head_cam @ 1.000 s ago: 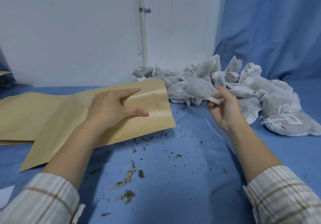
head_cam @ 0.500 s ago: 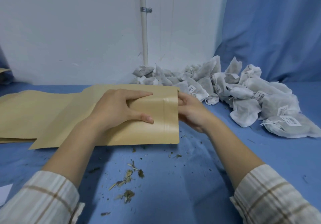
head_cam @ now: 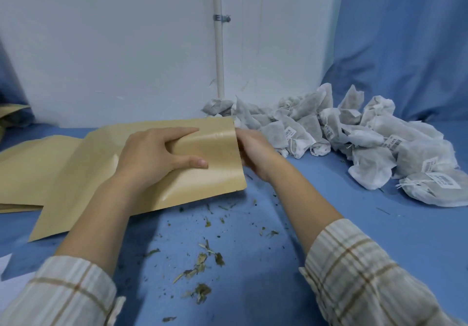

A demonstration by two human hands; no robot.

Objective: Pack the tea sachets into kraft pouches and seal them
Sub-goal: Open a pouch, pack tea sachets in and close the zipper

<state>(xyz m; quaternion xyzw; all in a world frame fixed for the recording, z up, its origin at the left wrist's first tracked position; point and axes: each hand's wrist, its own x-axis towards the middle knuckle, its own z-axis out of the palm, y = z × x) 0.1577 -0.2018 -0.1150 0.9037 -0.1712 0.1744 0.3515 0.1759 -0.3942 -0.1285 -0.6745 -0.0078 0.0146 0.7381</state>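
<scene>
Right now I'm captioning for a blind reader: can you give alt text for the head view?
A person's left hand grips a flat tan kraft paper pouch while the right hand reaches into its open end. A heap of white mesh tea sachets lies right on the blue cloth-covered table.

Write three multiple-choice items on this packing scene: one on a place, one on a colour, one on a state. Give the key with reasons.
1. Where is the pile of tea sachets?
A. right of the kraft pouch
B. left of it
C. on top of it

2. What colour is the table cover?
A. green
B. blue
C. red

3. What is the left hand doing?
A. hanging idle
B. lifting a sachet
C. gripping the pouch

Key: 1 A, the pile lies at the right, by the wall; 2 B, blue cloth throughout; 3 C, thumb and fingers curl round the pouch's top sheet.
</scene>
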